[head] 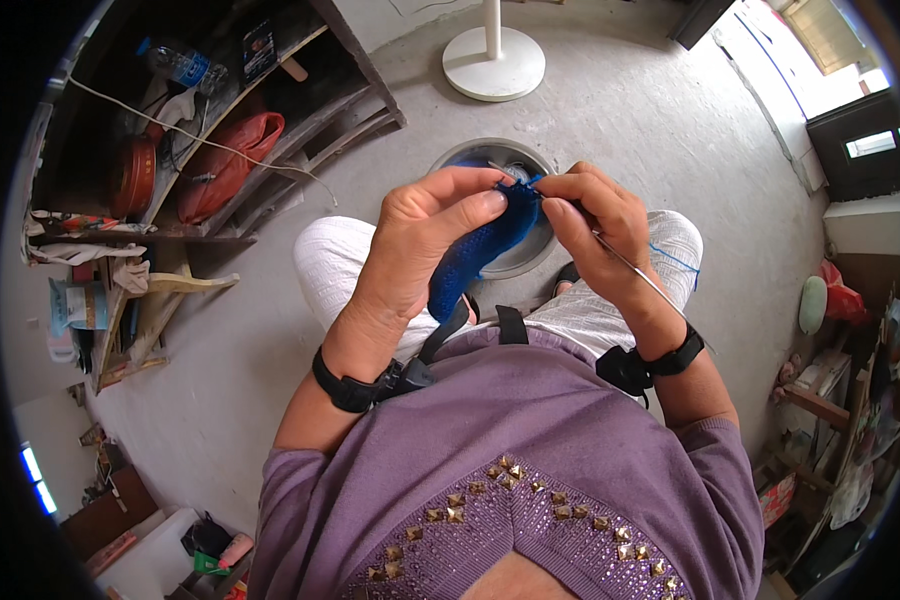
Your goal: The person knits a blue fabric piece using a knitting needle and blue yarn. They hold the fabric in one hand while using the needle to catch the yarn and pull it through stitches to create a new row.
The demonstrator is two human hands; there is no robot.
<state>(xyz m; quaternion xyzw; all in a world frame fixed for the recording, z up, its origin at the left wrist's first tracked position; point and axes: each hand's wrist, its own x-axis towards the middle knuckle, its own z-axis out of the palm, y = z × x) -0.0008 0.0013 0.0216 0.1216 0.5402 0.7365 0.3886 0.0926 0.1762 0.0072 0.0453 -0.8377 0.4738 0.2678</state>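
A strip of blue knitting (487,244) hangs between my hands, above my lap. My left hand (435,232) pinches its upper edge between thumb and forefinger. A thin metal knitting needle (637,271) runs through my right hand (600,217), its rear end reaching past my wrist. The fingertips of that hand meet the knitting's top corner, where the stitches are too small to make out. A strand of blue yarn (675,259) trails over my right knee. Below the knitting, a round metal basin (529,259) on the floor is partly hidden by my hands.
A wooden shelf unit (352,112) at the upper left holds a plastic bottle (187,67) and a red plastic bag (229,169). Beyond the basin stands a white round pedestal base (493,67). Cluttered wooden racks (817,405) line the right side.
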